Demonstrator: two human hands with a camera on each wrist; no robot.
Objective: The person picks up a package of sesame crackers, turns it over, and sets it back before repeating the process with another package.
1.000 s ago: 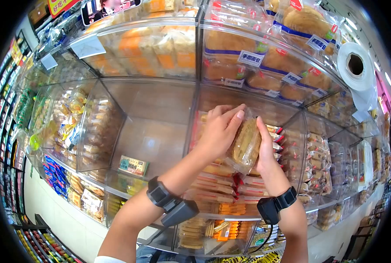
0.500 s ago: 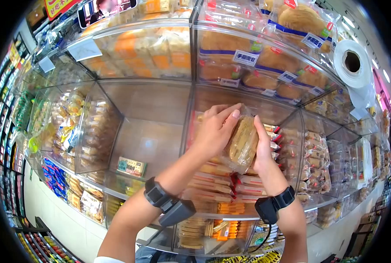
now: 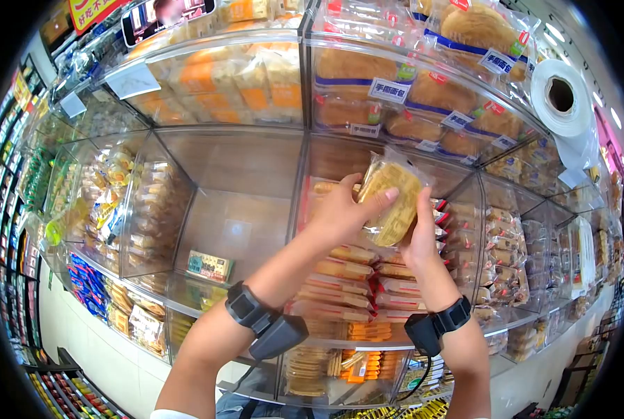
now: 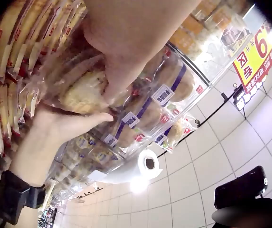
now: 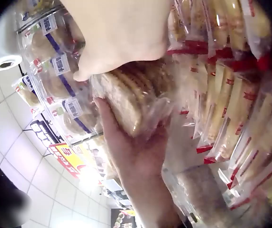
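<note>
A clear bag of flat round pastries (image 3: 390, 202) is held up between both hands, over a bin of packaged goods. In the head view my left hand (image 3: 350, 209) grips its left side, thumb across the front and the other fingers partly hidden behind. My right hand (image 3: 420, 237) holds the right side, with its thumb along the edge and its fingers hidden behind the bag. The right wrist view shows the pastries (image 5: 121, 102) stacked inside the wrapper, with the left hand (image 5: 136, 147) around them from below.
Below the bag lie rows of red-and-clear packets (image 3: 336, 290). Clear bin dividers (image 3: 303, 160) stand around them. Bagged loaves (image 3: 441, 94) fill the shelf above, and a plastic bag roll (image 3: 560, 98) hangs at the right. A small green box (image 3: 209, 267) sits in the left bin.
The bag has turned, so its broad face now shows more and its top leans back. My left hand has shifted from its upper edge to its left side, thumb on the front.
</note>
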